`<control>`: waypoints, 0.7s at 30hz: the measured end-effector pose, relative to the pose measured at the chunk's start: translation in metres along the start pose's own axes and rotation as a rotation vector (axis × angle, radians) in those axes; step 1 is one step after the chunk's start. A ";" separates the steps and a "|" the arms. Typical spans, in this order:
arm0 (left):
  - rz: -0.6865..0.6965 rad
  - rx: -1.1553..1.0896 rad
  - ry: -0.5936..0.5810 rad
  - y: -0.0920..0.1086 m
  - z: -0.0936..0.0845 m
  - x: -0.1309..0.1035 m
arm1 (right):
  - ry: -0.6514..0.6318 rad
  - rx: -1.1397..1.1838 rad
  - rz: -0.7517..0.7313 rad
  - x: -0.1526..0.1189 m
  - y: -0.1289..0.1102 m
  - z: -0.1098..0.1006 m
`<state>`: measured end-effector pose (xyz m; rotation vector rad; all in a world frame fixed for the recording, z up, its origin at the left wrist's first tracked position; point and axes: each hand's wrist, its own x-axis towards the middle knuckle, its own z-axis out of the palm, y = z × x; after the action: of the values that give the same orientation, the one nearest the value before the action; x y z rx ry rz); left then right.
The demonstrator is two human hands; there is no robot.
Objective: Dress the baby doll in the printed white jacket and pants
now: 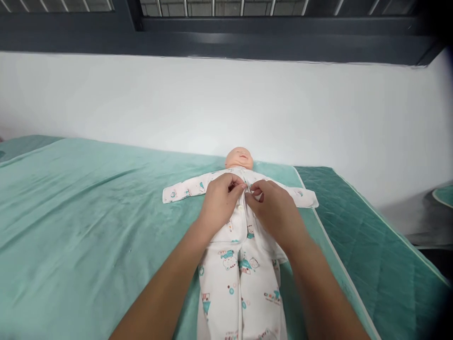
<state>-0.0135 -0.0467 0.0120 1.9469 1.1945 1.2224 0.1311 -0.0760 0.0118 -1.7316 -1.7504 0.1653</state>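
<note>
A baby doll (pixel 239 158) lies on its back, its head toward the wall. It wears a white long-sleeved baby shirt (pixel 231 227) with small teal and red prints, and matching trousers (pixel 222 283). Both sleeves stretch out to the sides. My left hand (pixel 223 196) pinches one front edge of the shirt at the upper chest. Close beside it, my right hand (pixel 271 208) pinches the other edge, fingertips nearly meeting the left ones. A small pale button (pixel 240 208) shows just below the fingers. What lies exactly between the fingertips is partly hidden.
A light green sheet (pixel 88 226) with soft wrinkles covers the bed under the doll. To the right lies a darker green quilted cover (pixel 368 241). A white wall (pixel 219 104) rises behind, below a dark window frame (pixel 276 40) with metal bars.
</note>
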 end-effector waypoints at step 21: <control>-0.141 -0.248 -0.108 -0.014 -0.006 0.001 | -0.022 0.817 0.173 0.000 0.006 0.011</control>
<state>-0.0245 -0.0398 0.0036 1.6951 1.0519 1.1206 0.1303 -0.0718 0.0000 -1.2527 -1.2640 0.8470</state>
